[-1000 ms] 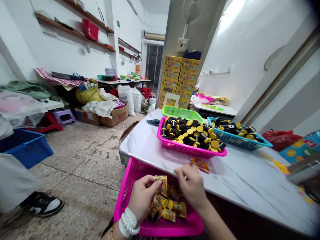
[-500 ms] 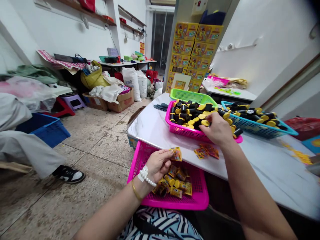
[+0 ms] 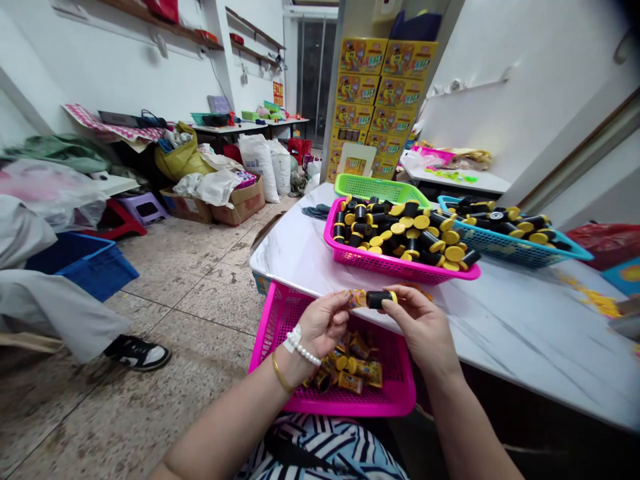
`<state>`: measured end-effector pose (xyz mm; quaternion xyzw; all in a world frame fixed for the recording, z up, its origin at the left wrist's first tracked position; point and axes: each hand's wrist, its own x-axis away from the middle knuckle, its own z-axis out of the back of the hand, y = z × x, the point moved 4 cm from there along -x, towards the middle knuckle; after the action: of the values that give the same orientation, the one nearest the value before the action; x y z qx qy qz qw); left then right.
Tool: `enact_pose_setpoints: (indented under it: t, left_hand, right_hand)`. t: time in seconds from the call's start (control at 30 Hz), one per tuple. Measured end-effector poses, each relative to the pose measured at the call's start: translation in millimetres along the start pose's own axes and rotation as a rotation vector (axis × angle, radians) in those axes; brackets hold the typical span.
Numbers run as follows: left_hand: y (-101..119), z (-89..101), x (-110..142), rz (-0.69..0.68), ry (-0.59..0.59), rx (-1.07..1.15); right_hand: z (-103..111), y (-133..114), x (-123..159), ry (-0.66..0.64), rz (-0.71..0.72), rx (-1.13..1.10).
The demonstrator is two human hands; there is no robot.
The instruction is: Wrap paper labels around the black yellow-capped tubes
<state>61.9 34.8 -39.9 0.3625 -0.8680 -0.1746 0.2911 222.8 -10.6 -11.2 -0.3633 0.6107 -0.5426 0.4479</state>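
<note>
the right hand [image 3: 425, 327] has moved back from the heaped pink basket [image 3: 395, 268], bringing a black canister [image 3: 376, 300] to the left hand [image 3: 323, 325]. its thumb and fingers pinch the yellow-capped end; the left hand pinches a printed wrapper [image 3: 357, 299] at the other end. both sit near the table [image 3: 505, 327] edge, the lower basket [image 3: 350, 405] opening beneath.

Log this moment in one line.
left hand: pinching printed wrapper | right hand: holding black yellow-capped tube | wrapper at tube's black end | lower pink basket: wrapped pieces | upper pink basket: unwrapped tubes
</note>
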Motion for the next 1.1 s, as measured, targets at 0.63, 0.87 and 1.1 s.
enact_pose_setpoints:
  t: [0.63, 0.87, 1.1]
  left_hand:
    - [-5, 6.2, -6, -0.049, 0.002, -0.001]
    - [-7, 8.8, 7, -0.208, 0.076, -0.089]
    - [5, 23.1, 24, -0.385, 0.128, -0.338]
  right_hand:
    - [-8, 4, 13, -0.005, 0.108, 0.21]
    - [-21, 15, 17, 0.013, 0.172, 0.034]
    - [-25, 31, 24, 0.018, 0.172, -0.035]
